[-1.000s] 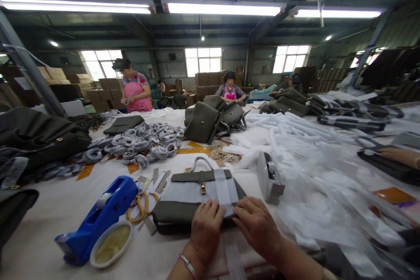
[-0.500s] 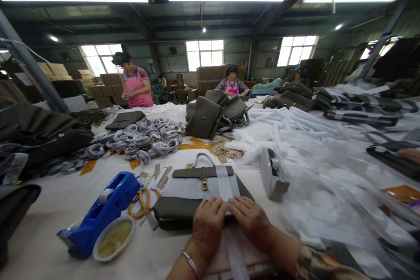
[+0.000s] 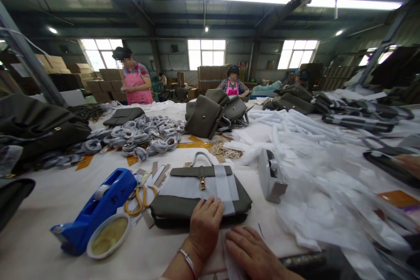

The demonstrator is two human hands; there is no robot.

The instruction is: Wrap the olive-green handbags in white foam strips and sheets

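A dark olive handbag (image 3: 177,208) lies on the table in front of me, its looped handle (image 3: 200,155) wrapped in pale material. A pale sheet (image 3: 183,188) sits under its flap and gold clasp (image 3: 202,183), and a translucent white strip (image 3: 226,183) runs down its right side. My left hand (image 3: 206,223) rests on the bag's lower front, fingers out flat at the strip's edge. Closer to the table's front edge, my right hand (image 3: 252,251) has its fingers stretched over a loose white strip (image 3: 229,258); its thumb is hidden.
Left of the bag are a blue tape dispenser (image 3: 98,210), a white dish (image 3: 110,236) and yellow-handled scissors (image 3: 139,201). A grey tape dispenser (image 3: 271,177) stands right, beside heaped white wrapping (image 3: 328,183). Wrapped rings (image 3: 144,133) and more bags (image 3: 205,116) lie behind. Co-workers stand beyond.
My right hand has left the bag and moved down toward the table's front edge. My left hand stays on the bag's front. The strip on the bag is now uncovered.
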